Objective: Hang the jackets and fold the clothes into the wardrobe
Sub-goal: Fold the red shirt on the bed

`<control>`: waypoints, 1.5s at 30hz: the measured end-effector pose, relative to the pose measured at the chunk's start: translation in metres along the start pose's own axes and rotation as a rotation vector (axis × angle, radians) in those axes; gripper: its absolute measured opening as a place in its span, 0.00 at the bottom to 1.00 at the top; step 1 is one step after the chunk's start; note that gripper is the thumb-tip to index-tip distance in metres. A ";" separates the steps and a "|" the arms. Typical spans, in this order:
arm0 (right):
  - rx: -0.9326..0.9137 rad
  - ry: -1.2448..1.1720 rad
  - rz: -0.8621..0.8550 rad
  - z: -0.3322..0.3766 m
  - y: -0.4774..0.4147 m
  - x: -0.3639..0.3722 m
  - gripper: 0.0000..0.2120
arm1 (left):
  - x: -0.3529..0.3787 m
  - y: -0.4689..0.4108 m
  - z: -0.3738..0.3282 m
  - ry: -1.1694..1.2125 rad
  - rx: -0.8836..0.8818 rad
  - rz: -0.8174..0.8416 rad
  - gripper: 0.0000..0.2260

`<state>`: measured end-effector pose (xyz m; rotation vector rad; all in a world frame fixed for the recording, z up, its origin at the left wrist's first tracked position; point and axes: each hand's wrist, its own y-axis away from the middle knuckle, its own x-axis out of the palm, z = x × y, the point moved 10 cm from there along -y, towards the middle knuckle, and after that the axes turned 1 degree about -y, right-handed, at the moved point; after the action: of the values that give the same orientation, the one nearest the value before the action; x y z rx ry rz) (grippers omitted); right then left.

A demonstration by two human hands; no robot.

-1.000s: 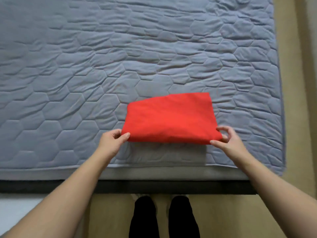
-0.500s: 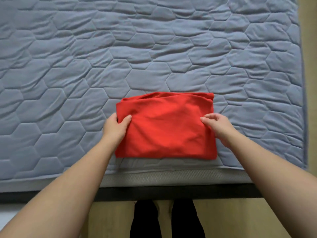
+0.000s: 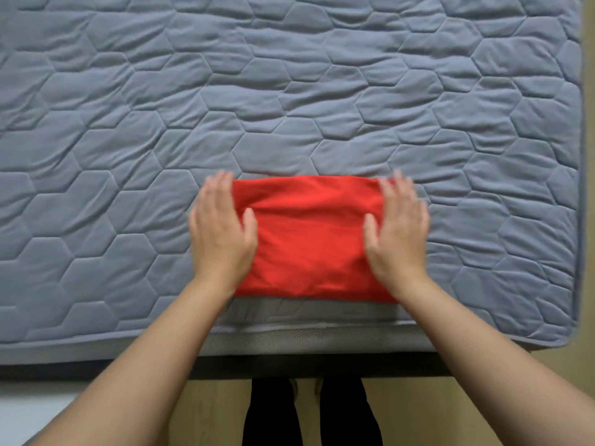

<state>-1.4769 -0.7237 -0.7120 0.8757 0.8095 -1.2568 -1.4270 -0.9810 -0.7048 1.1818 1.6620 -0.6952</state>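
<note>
A folded red cloth garment lies near the front edge of a grey quilted mattress. The left hand and right hand rest flat on its two ends, fingers straight, gripping nothing.

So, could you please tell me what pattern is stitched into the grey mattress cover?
Quilted hexagons, honeycomb style, across the grey mattress cover, clearest in the head view.

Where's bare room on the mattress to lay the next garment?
Bare: the mattress beyond the red garment, plus the strips outboard of the left hand and of the right hand. Crowded: near edge centre, where both hands lie flat on the garment's ends.
</note>
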 end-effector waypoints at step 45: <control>0.904 -1.520 0.055 0.032 0.147 0.003 0.19 | -0.056 0.002 -0.027 0.622 -0.282 0.624 0.05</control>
<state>-1.3295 -0.7401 -0.6848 0.3406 -1.0431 -1.7625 -1.4306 -0.9794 -0.6426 1.6860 1.6499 0.3226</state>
